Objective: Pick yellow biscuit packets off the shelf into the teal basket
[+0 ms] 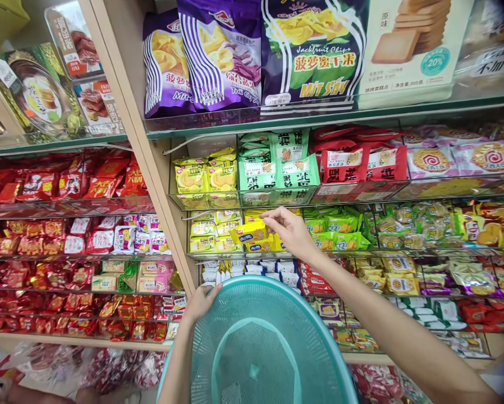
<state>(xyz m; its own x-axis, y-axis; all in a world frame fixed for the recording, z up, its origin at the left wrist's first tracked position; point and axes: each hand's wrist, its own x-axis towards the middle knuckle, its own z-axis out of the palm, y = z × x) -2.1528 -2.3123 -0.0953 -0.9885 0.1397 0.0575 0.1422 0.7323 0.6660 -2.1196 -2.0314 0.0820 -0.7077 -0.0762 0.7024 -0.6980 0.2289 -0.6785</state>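
Observation:
My left hand (pixel 201 303) is closed over the upper left rim of a teal plastic mesh basket (pixel 319 331). The basket is tilted toward me, and its round bottom shows. My right hand (pixel 289 229) reaches to the shelf above the basket, thumb and fingertips pinched at the corner of a small yellow snack packet (pixel 252 231). That packet is tilted, in front of more yellow packets in the same compartment. Left of it are pale yellow packets (pixel 202 242); right of my hand are green packets (pixel 340 230).
Clear dividers and shelf fronts split the shelves into compartments. Above are lemon packets (pixel 191 178), mint-green packets (pixel 256 173) and red packets (pixel 342 163). Large purple chip bags (pixel 222 56) stand on the top shelf. A wooden upright (pixel 151 168) separates the left shelves with red-wrapped sweets (pixel 70 182).

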